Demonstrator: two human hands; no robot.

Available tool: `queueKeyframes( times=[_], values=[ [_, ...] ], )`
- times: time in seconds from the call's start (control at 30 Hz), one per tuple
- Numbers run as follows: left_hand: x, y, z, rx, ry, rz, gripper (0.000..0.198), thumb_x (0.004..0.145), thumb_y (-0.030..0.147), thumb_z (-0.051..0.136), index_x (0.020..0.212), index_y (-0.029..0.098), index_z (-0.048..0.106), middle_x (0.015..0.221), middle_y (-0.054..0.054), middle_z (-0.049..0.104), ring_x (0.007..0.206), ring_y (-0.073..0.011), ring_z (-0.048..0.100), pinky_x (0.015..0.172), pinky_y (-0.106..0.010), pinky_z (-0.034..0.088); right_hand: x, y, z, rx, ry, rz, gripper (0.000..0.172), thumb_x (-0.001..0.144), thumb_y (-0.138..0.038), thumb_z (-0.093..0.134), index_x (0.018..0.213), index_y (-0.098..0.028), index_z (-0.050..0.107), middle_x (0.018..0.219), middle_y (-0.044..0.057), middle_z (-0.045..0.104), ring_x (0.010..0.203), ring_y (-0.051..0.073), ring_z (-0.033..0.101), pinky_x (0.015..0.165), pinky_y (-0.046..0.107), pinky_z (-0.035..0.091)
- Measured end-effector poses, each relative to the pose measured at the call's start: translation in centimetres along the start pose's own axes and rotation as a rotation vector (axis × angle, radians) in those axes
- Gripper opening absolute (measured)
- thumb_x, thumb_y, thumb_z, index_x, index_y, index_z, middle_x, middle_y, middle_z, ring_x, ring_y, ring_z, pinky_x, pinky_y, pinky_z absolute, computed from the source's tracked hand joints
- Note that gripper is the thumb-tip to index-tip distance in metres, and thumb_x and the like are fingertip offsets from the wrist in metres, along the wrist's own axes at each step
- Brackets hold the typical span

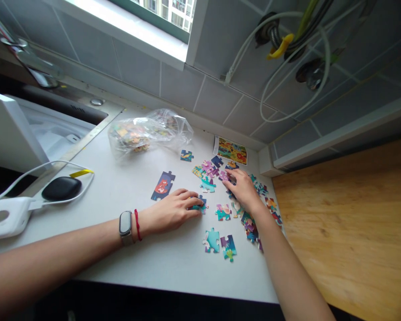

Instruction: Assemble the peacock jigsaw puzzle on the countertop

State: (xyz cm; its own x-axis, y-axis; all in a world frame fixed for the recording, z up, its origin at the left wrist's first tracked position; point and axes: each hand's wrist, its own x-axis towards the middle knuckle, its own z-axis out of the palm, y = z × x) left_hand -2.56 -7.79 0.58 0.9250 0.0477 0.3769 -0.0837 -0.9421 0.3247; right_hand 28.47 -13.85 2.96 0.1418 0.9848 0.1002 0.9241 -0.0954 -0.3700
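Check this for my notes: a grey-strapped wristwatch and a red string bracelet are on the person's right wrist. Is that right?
No, the head view shows the grey-strapped wristwatch and the red string bracelet on the person's left wrist, not the right.

Grey tiled wall [214,96], bright window [153,26], wood worktop [347,223] right, apparently steel sink [63,96] left.

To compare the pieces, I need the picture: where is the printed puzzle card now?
In the head view, the printed puzzle card lies near the tiled wall, right of the plastic bag, beyond the right hand.
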Motion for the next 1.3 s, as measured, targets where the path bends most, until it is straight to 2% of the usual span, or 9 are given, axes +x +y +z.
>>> queueKeyframes(
  times=[0.17, 0.27, 0.43, 0.5, 0.63, 0.7, 0.8, 1.07, 1.3],
  values=[
    [0.0, -0.2, 0.2, -0.041, 0.036, -0.019, 0.027, 0.103, 0.011, 0.054, 0.125, 0.018, 0.069, 0.138, -0.014, 0.067, 0.123, -0.0268, 0.065, 0.105, -0.044, 0.051, -1.0, 0.3, -0.2, 0.067, 0.055, -0.009, 0.045, 0.086, -0.036, 0.077, 0.128, -0.021, 0.077, 0.113, 0.012, 0.075, 0.107, 0.030, 0.072, 0.100, 0.048, 0.057],
    [-0.1, -0.3, 0.4, -0.082, 0.069, -0.076, 0.030, 0.105, 0.015, 0.053, 0.133, 0.017, 0.063, 0.139, -0.017, 0.065, 0.121, -0.0271, 0.067, 0.102, -0.044, 0.056, -1.8, 0.2, -0.2, 0.090, 0.130, -0.053, 0.040, 0.089, -0.037, 0.074, 0.126, -0.022, 0.078, 0.115, 0.012, 0.075, 0.105, 0.029, 0.072, 0.100, 0.047, 0.058],
    [-0.2, -0.5, 0.7, -0.141, 0.099, -0.128, 0.051, 0.100, 0.013, 0.061, 0.150, 0.018, 0.047, 0.148, -0.020, 0.058, 0.131, -0.0303, 0.064, 0.105, -0.047, 0.057, -3.1, -1.2, -0.7, 0.138, 0.228, -0.112, 0.028, 0.092, -0.036, 0.072, 0.117, -0.025, 0.079, 0.113, 0.011, 0.077, 0.105, 0.028, 0.074, 0.098, 0.047, 0.061],
    [-0.2, -0.6, 0.7, -0.159, 0.110, -0.143, 0.058, 0.098, 0.011, 0.062, 0.153, 0.019, 0.043, 0.149, -0.020, 0.057, 0.134, -0.0304, 0.063, 0.107, -0.047, 0.057, -4.2, -2.5, -1.0, 0.189, 0.199, -0.164, 0.024, 0.094, -0.033, 0.072, 0.116, -0.026, 0.080, 0.115, 0.010, 0.077, 0.108, 0.027, 0.074, 0.100, 0.046, 0.061],
    [-0.2, -0.6, 0.7, -0.159, 0.118, -0.153, 0.062, 0.096, 0.010, 0.063, 0.154, 0.019, 0.041, 0.148, -0.020, 0.057, 0.134, -0.0311, 0.063, 0.108, -0.047, 0.057, -6.8, -5.3, -0.8, 0.306, -0.012, -0.287, 0.029, 0.095, -0.024, 0.072, 0.124, -0.028, 0.077, 0.122, 0.007, 0.079, 0.112, 0.024, 0.075, 0.100, 0.042, 0.063],
    [-0.2, -0.5, 0.7, -0.157, 0.117, -0.150, 0.062, 0.096, 0.009, 0.062, 0.153, 0.018, 0.042, 0.148, -0.020, 0.057, 0.135, -0.0315, 0.062, 0.108, -0.048, 0.057, -7.8, -6.1, -0.2, 0.314, -0.049, -0.326, 0.031, 0.096, -0.021, 0.071, 0.125, -0.029, 0.077, 0.122, 0.007, 0.080, 0.114, 0.025, 0.075, 0.103, 0.046, 0.062],
    [-0.2, -0.5, 0.5, -0.173, 0.106, -0.158, 0.061, 0.096, 0.009, 0.062, 0.152, 0.018, 0.043, 0.149, -0.020, 0.057, 0.134, -0.0309, 0.062, 0.108, -0.047, 0.057, -8.3, -6.2, 0.6, 0.296, -0.038, -0.361, 0.030, 0.097, -0.019, 0.069, 0.124, -0.028, 0.078, 0.121, 0.007, 0.081, 0.114, 0.027, 0.075, 0.105, 0.050, 0.061],
    [-0.2, -0.7, 0.0, -0.178, 0.059, -0.184, 0.066, 0.092, 0.009, 0.066, 0.153, 0.018, 0.043, 0.151, -0.020, 0.054, 0.129, -0.0323, 0.065, 0.102, -0.046, 0.059, -8.1, -5.4, 1.3, 0.272, -0.037, -0.435, 0.029, 0.097, -0.014, 0.070, 0.123, -0.024, 0.077, 0.122, 0.010, 0.081, 0.116, 0.026, 0.074, 0.102, 0.048, 0.062],
    [-0.3, -0.8, 0.3, -0.184, 0.049, -0.173, 0.058, 0.092, 0.009, 0.065, 0.146, 0.019, 0.049, 0.145, -0.018, 0.059, 0.127, -0.0327, 0.066, 0.103, -0.049, 0.059, -7.9, -5.4, 1.3, 0.246, -0.057, -0.446, 0.029, 0.097, -0.014, 0.069, 0.122, -0.025, 0.076, 0.121, 0.009, 0.081, 0.114, 0.025, 0.074, 0.101, 0.046, 0.063]
  ],
)
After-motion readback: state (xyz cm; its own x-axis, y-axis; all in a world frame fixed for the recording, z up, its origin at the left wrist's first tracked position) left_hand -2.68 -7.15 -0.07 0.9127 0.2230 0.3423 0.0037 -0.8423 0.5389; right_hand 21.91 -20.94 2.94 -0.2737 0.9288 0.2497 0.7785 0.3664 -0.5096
